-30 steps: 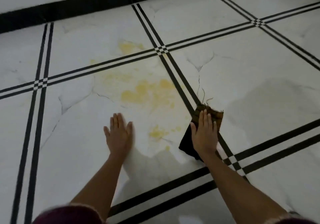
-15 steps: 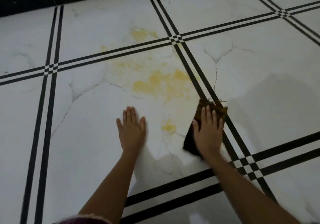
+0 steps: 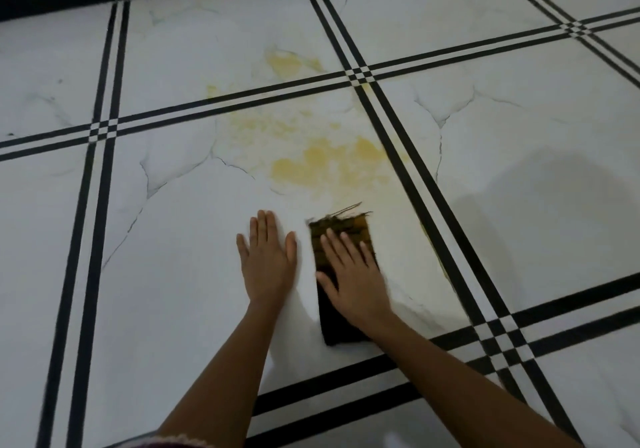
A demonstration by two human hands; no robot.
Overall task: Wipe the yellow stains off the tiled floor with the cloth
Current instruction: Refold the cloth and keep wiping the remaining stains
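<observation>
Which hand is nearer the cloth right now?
Right. The right hand lies flat on top of the cloth; the left hand is flat on the floor just left of it, apart.

Right hand [image 3: 353, 274] flat on cloth [image 3: 341, 330]; left hand [image 3: 266, 264] on floor [image 3: 173, 274].

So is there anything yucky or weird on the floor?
Yes: yellow stains smear the white tiled floor just beyond the cloth under the right hand; a fainter patch lies past the black lines. The cloth's far edge is frayed.
</observation>
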